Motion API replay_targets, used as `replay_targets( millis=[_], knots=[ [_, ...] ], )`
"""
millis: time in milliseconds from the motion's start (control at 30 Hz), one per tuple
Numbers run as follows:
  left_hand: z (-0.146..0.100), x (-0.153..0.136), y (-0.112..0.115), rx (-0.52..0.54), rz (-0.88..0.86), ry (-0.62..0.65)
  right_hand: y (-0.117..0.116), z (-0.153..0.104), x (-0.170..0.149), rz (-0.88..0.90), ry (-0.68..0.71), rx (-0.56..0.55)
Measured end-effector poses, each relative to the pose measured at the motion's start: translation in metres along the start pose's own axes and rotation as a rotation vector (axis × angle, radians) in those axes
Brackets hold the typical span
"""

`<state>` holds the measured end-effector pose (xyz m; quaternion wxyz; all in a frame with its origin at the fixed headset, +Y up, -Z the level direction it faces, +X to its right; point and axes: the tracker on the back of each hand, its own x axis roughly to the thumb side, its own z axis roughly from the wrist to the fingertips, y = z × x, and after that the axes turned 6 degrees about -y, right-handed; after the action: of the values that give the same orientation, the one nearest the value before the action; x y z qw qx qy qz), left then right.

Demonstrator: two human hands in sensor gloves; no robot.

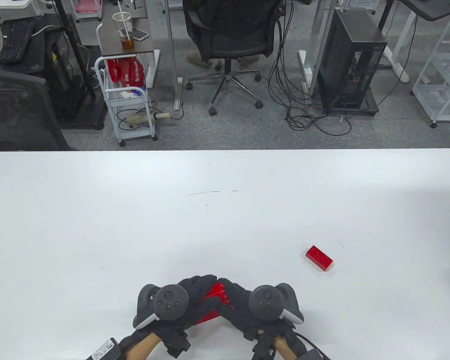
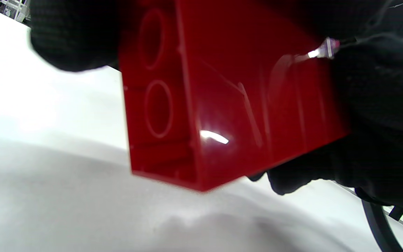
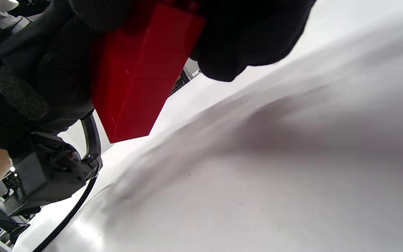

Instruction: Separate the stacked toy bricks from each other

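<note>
- At the near edge of the white table (image 1: 97, 210), about midway along it, the left hand (image 1: 180, 300) and the right hand (image 1: 247, 303) meet fingertip to fingertip, wrists apart and knuckles angled inward so the two form a peak.
- Both hands have their fingers curled tightly around the same red brick stack (image 1: 215, 298), which is lifted clear of the table top; the trackers on the backs of the hands face up.
- In the left wrist view the stack (image 2: 229, 98) shows its hollow underside with round tubes, with the left thumb or a finger (image 2: 75, 31) on one end and the other gloved fingers wrapped over the far side.
- In the right wrist view the stack (image 3: 135, 73) tilts down toward the table, with the right fingers (image 3: 243, 35) clamped over its top.
- Farther out and toward the right edge, a single red brick (image 1: 319, 257) lies flat on the table, studs up, well apart from the hands.
</note>
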<state>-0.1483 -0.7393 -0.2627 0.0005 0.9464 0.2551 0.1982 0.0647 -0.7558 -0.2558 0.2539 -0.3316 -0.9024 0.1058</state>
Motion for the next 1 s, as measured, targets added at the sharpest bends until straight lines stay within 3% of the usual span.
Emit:
replay_targets(
  millis=[200,733,800,1000],
  knots=[
    [-0.002,0.008,0.001,0.013,0.045,-0.009,0.000,0.000,0.005,-0.023,-0.016,-0.017],
    [-0.002,0.015,0.004,-0.070,0.102,-0.055,-0.004,0.000,0.014,-0.175,-0.042,-0.028],
    [-0.002,0.015,0.006,-0.081,0.134,-0.104,-0.004,-0.001,0.016,-0.270,-0.069,-0.132],
    [0.000,0.012,0.008,-0.104,0.106,-0.096,-0.003,-0.001,0.016,-0.304,-0.072,-0.084]
  ],
)
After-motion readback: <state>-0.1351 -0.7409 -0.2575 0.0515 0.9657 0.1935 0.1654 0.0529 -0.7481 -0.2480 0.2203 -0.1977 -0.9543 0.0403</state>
